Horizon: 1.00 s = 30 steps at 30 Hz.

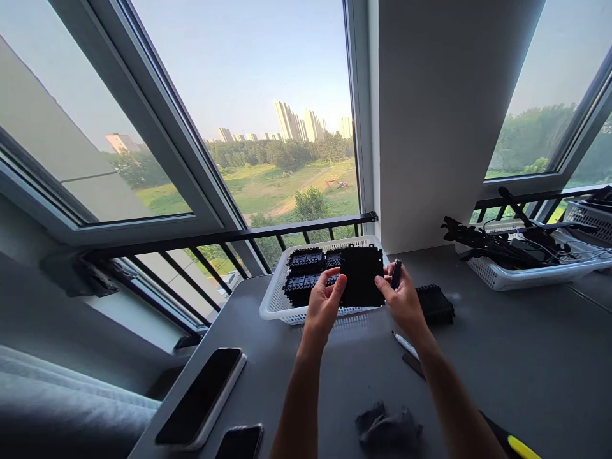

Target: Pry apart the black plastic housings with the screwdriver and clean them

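Centre frame on the grey table (502, 370): a white basket (275, 299) loaded with black parts. Over its right end there's a black panel (361, 275), pinched from both sides. The left hand (324, 306) curls its fingers onto the left edge, while the right hand (404, 299) clamps the right edge, with a dark pen-like tool (396, 273) tucked upright in the same grip.

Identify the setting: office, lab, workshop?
Likely an improvised workbench in an upper-floor room: a grey table against tall windows overlooking fields and towers, a white basket of black plastic parts, and the left hand and right hand holding a black panel.
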Available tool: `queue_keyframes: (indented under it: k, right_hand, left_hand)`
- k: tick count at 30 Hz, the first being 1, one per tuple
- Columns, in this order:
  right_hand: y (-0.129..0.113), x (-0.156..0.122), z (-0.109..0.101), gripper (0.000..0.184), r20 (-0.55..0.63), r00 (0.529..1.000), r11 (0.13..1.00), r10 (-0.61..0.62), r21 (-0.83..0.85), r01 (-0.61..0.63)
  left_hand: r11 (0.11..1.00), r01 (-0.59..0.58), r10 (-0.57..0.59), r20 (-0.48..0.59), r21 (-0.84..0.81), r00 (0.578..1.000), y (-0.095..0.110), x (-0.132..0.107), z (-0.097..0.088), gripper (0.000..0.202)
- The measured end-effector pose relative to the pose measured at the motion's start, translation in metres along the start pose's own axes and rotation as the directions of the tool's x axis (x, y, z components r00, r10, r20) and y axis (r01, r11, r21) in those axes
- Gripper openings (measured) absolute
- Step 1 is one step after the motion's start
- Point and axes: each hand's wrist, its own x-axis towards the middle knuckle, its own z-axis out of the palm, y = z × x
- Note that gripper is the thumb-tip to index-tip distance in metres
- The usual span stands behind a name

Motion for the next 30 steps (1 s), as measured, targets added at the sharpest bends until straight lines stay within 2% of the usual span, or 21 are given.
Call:
queue_keyframes:
  k: [4,8,10,12,14,16,19,21,24,30]
  right_hand:
    - [-0.004,-0.002,-0.002,0.018,0.058,0.998,0.996,0.008,-0.086,-0.003]
    - [-0.018,-0.013,0.001,0.025,-0.076,0.996,0.974,-0.045,-0.227,0.026]
    - [-0.025,-0.018,0.002,0.029,-0.084,0.996,0.978,-0.025,-0.208,0.007]
    - [-0.030,-0.021,0.003,0.032,0.032,0.998,0.996,0.062,-0.067,-0.060]
    - [-0.030,-0.022,0.006,0.035,0.200,0.970,0.979,0.136,0.126,-0.163]
    - [-0.027,-0.019,0.010,0.035,0.339,0.922,0.918,0.189,0.272,-0.289]
    - [-0.020,-0.015,0.016,0.032,0.480,0.839,0.823,0.256,0.347,-0.450]
    - [-0.016,-0.013,0.018,0.030,0.526,0.805,0.783,0.275,0.363,-0.505]
    - [-0.015,-0.013,0.018,0.028,0.557,0.777,0.744,0.293,0.378,-0.551]
    - [-0.014,-0.013,0.019,0.025,0.546,0.763,0.714,0.346,0.375,-0.592]
  left_hand:
    - [0.997,-0.032,0.030,0.033,0.074,0.999,-0.003,0.002,-0.003,0.054]
    - [0.998,-0.044,0.041,0.071,0.043,0.997,-0.004,0.002,-0.005,0.042]
    - [0.998,-0.061,0.058,0.070,0.034,0.996,-0.006,0.003,-0.006,0.038]
    - [0.996,-0.078,0.075,0.088,0.037,0.993,-0.009,0.004,-0.006,0.033]
    - [0.995,-0.091,0.085,0.112,0.048,0.990,-0.010,0.004,-0.005,0.030]
    - [0.993,-0.102,0.092,0.140,0.064,0.986,-0.008,0.003,-0.004,0.028]
    - [0.990,-0.117,0.102,0.177,0.082,0.979,-0.005,0.000,-0.002,0.023]
    - [0.986,-0.137,0.117,0.191,0.090,0.975,-0.004,-0.001,-0.001,0.019]
    - [0.984,-0.151,0.128,0.219,0.094,0.967,-0.003,-0.003,0.000,0.015]
    - [0.973,-0.199,0.164,0.251,0.120,0.954,-0.004,-0.006,0.003,0.012]
